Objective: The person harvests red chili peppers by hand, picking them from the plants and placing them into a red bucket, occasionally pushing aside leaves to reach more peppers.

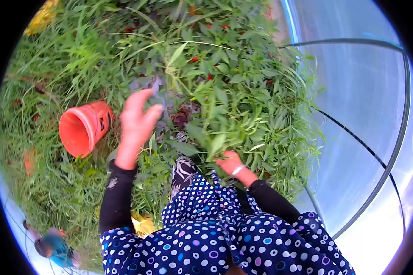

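My left hand (138, 121) is raised over the plants left of centre, its thumb and fingers apart and nothing between them. Low in the green leaves right of centre, my right hand (230, 162) has its fingers closed among the stems of a leafy plant (218, 119); leaves hide the fingertips. Red peppers (193, 59) show among the foliage higher up. An orange-red bucket (89, 128) lies tilted on the plants beside my left hand, its mouth facing left.
A clear plastic greenhouse wall (353, 101) with dark curved pipes (407, 91) runs along the right. Another person (57, 247) is at the lower left. Yellow material (143, 224) lies near my left sleeve, and more (41, 18) at the top left.
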`<state>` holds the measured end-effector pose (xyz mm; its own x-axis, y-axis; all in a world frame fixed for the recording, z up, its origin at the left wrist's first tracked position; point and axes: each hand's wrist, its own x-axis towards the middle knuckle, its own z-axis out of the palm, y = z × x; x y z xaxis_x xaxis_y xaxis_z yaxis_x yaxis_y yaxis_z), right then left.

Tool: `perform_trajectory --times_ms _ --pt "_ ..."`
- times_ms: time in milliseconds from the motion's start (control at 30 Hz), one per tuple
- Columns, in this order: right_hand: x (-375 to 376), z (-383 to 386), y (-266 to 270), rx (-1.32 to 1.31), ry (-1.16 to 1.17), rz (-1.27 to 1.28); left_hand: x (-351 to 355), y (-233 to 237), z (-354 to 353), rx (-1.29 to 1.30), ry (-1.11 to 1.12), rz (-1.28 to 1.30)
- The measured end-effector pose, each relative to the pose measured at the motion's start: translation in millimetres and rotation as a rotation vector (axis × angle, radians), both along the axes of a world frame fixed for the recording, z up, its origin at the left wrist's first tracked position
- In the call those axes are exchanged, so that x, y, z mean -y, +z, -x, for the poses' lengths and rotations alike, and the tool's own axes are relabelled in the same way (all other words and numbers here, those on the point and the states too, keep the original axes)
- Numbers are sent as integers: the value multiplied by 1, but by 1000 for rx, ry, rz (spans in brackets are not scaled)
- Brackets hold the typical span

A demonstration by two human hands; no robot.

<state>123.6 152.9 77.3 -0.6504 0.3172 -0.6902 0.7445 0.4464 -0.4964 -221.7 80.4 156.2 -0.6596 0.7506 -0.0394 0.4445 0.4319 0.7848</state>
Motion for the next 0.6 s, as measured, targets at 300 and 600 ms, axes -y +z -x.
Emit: perform_trajectory --times_ms 300,600 --pt "-13 13 43 -208 -89 389 -142 -115 -171 264 -604 698" --pt "-235 -13 -68 -236 -572 -321 -41 -209 -155 150 -641 807"
